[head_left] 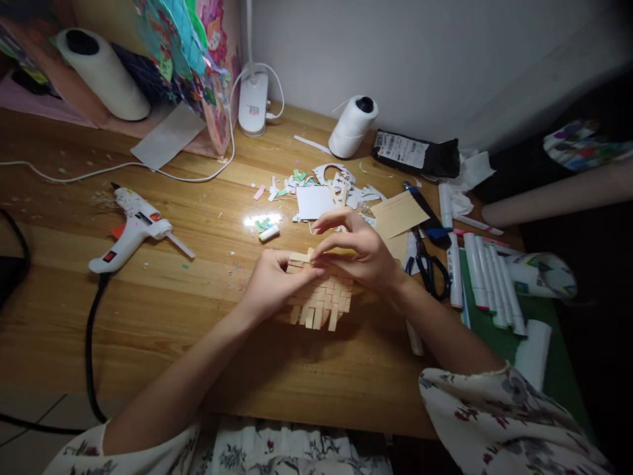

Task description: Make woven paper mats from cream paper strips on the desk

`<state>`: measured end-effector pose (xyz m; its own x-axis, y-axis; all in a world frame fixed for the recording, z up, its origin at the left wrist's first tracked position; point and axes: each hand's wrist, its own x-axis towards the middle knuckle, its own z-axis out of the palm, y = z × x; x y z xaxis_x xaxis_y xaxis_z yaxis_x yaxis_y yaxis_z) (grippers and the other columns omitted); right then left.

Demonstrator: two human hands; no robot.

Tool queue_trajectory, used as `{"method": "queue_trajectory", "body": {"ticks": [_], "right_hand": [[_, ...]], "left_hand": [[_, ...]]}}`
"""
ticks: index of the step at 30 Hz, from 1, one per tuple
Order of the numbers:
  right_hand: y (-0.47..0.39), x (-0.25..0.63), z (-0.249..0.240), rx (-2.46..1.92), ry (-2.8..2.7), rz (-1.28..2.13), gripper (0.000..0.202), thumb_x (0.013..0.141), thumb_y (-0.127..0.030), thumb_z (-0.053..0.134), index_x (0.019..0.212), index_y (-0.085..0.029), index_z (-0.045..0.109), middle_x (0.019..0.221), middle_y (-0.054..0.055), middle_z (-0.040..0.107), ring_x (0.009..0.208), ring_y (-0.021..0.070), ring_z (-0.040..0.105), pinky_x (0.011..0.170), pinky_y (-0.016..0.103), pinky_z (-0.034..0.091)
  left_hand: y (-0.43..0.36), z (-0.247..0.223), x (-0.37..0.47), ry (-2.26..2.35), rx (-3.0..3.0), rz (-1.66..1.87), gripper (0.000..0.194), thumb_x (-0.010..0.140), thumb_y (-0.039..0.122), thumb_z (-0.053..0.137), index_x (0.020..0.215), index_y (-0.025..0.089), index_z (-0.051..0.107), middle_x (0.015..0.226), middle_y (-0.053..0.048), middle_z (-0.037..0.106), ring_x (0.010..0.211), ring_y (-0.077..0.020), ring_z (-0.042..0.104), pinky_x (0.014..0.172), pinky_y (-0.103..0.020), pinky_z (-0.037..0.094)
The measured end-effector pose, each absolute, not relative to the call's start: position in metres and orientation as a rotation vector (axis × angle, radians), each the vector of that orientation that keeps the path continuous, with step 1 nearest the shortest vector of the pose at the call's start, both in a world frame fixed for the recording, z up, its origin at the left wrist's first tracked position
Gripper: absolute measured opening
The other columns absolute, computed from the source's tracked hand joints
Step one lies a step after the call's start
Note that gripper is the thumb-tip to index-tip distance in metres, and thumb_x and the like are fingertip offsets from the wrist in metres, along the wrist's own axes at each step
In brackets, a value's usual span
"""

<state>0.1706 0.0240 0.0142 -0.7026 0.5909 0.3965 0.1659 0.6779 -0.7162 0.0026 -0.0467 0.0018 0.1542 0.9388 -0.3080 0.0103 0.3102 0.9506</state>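
Note:
A small piece covered in tan, brick-patterned strips (pixel 329 295) is held above the front part of the wooden table, with several strip ends sticking out along its lower edge. My left hand (pixel 270 280) grips its left side, thumb lying across the front. My right hand (pixel 357 249) is at its top edge, thumb and a finger pinched close to a small tan strip there, the other fingers curved above. The right fingertips partly cover that strip. Behind the hands lie a white card (pixel 315 202) and paper scraps.
At the left rests a white glue gun (pixel 129 231) with a black cord. Thread cones (pixel 353 126), a black packet (pixel 415 154) and a lamp base (pixel 253 105) stand or lie at the back. Scissors (pixel 435 269) and several markers (pixel 487 277) are on the right.

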Motion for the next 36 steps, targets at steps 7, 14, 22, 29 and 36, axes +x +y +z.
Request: {"method": "queue_trajectory", "body": {"ticks": [7,14,22,29,36], "right_hand": [[0.023,0.168,0.014,-0.592,-2.422,0.725,0.007,0.086,-0.018,0.056,0.081,-0.021,0.060,0.095,0.006,0.050,0.093,0.0206,0.054,0.084,0.041,0.045],[0.017,0.172,0.013,-0.697,-2.159,0.864,0.006,0.087,-0.021,0.055,0.081,-0.022,0.057,0.092,0.004,0.046,0.091,0.0200,0.053,0.085,0.039,0.045],[0.018,0.179,0.016,-0.867,-1.737,0.996,0.008,0.088,-0.026,0.054,0.080,-0.025,0.057,0.090,0.003,0.050,0.091,0.0194,0.053,0.086,0.037,0.045],[0.015,0.189,0.022,-0.879,-2.141,0.853,0.005,0.084,-0.022,0.060,0.081,-0.025,0.063,0.093,0.003,0.055,0.091,0.0207,0.055,0.087,0.041,0.044],[0.008,0.178,0.020,-0.863,-2.177,0.768,0.004,0.081,-0.022,0.064,0.079,-0.023,0.067,0.088,0.004,0.057,0.086,0.0202,0.058,0.079,0.039,0.048]], "left_hand": [[-0.046,0.003,0.002,1.282,1.145,0.871,0.033,0.069,0.031,0.069,0.048,0.015,0.050,0.049,0.006,0.036,0.046,-0.0063,0.029,0.044,-0.021,0.021],[-0.046,0.008,0.003,1.166,0.918,0.831,0.027,0.066,0.034,0.073,0.055,0.013,0.060,0.052,0.005,0.046,0.046,-0.0053,0.034,0.043,-0.020,0.026],[-0.045,0.009,0.002,1.211,0.819,0.792,0.023,0.063,0.034,0.075,0.065,0.013,0.067,0.060,0.000,0.059,0.050,-0.0078,0.046,0.045,-0.020,0.034],[-0.045,0.012,0.002,1.290,0.849,0.833,0.023,0.064,0.033,0.074,0.070,0.012,0.068,0.062,0.000,0.061,0.054,-0.0091,0.050,0.050,-0.021,0.038],[-0.047,0.008,0.004,1.285,0.976,0.859,0.024,0.067,0.036,0.073,0.066,0.013,0.067,0.059,0.001,0.059,0.052,-0.0086,0.048,0.047,-0.020,0.035]]}}
